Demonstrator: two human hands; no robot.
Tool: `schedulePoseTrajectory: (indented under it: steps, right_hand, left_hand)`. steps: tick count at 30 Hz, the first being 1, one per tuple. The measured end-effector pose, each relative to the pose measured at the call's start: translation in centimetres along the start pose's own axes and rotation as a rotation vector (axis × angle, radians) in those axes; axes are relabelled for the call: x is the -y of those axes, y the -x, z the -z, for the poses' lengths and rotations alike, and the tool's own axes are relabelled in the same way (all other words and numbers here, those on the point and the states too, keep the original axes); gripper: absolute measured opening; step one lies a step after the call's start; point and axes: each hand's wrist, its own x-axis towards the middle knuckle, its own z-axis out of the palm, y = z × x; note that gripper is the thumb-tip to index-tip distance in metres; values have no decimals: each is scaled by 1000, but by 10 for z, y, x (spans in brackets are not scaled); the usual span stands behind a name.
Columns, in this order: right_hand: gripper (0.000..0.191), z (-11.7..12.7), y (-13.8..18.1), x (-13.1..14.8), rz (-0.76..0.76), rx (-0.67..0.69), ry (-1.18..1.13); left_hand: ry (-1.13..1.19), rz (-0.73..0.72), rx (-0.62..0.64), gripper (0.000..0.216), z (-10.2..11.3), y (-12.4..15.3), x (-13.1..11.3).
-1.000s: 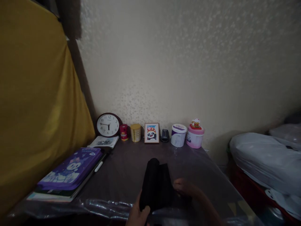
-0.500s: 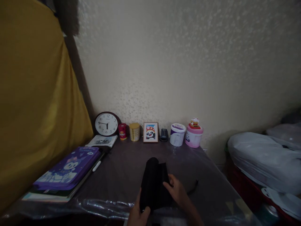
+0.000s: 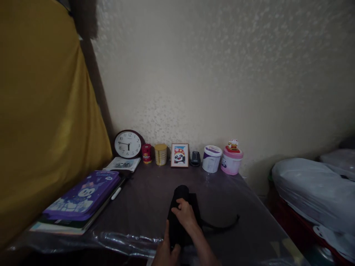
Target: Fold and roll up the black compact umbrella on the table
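A black rolled cloth bundle (image 3: 175, 225) lies near the front of the table, its far end rounded and a flat flap showing along its right side. From that side a thin black strap (image 3: 222, 228) trails over the tabletop. My left hand (image 3: 167, 253) grips the near left edge of the roll, thumb and fingers around it. Across the top of the roll rests my right hand (image 3: 185, 215), its fingers bent and closed against the cloth. The roll's near end is partly hidden by my hands.
The plastic-covered table (image 3: 149, 207) carries a purple case (image 3: 83, 195) on books at left, with a white pen (image 3: 116, 193). Along the wall stand a clock (image 3: 128, 145), a red tin (image 3: 146, 154), a framed panda picture (image 3: 179, 155) and tubs (image 3: 212, 159). Plastic bags (image 3: 313, 188) lie right.
My right hand has moved left, from the flap at the right onto the top of the roll. More of the strap now shows at the right. My left hand keeps its hold.
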Motion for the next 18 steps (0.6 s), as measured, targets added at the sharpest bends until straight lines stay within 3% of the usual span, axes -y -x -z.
schedulePoseTrajectory:
  steps: [5, 11, 18]
  right_hand:
    - [28, -9, 7, 10, 116, 44, 93]
    - [27, -3, 10, 14, 220, 138, 128]
    - [28, -13, 10, 13, 263, 104, 259]
  left_hand:
    - [40, -52, -28, 81, -3, -7, 14]
    - [-105, 38, -42, 84, -5, -9, 29]
    - [-202, -75, -118, 89, 8, 6, 11]
